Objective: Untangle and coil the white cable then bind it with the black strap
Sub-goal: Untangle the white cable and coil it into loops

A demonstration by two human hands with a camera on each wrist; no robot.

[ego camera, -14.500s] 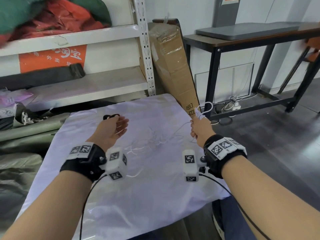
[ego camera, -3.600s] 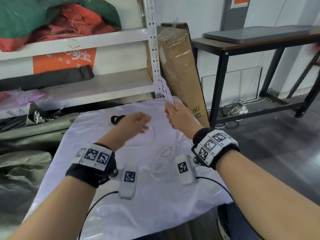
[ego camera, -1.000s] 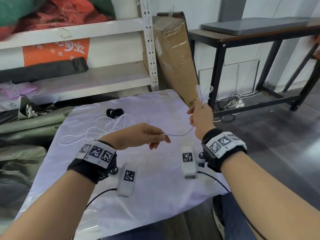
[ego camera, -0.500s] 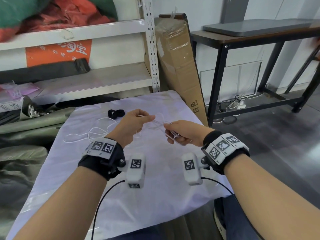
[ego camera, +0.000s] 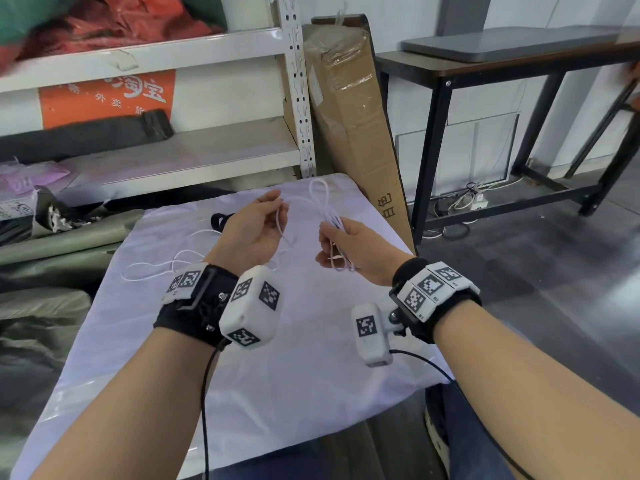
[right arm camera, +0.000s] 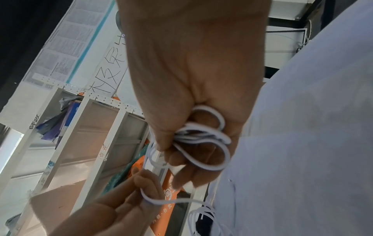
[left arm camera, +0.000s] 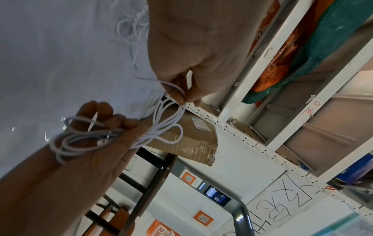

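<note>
Right hand: your right hand [ego camera: 360,249] keeps a closed grip on a bundle of loops of the white cable [ego camera: 323,206], thumb pressing the strands against your curled fingers [right arm camera: 193,161]; loops stick out above and below the fist.
Left hand: your left hand [ego camera: 254,233] pinches a single strand between thumb and fingertips [left arm camera: 177,94], just beside your right hand, above the middle of the table [ego camera: 311,375].
White cable: the coiled part sits in your right fist; from your left hand the loose rest trails down onto the table and lies in slack curves toward its left edge.
Black strap: the black strap [ego camera: 219,220] lies on the table near the far edge, just behind your left hand, apart from the cable in your grip.
</note>
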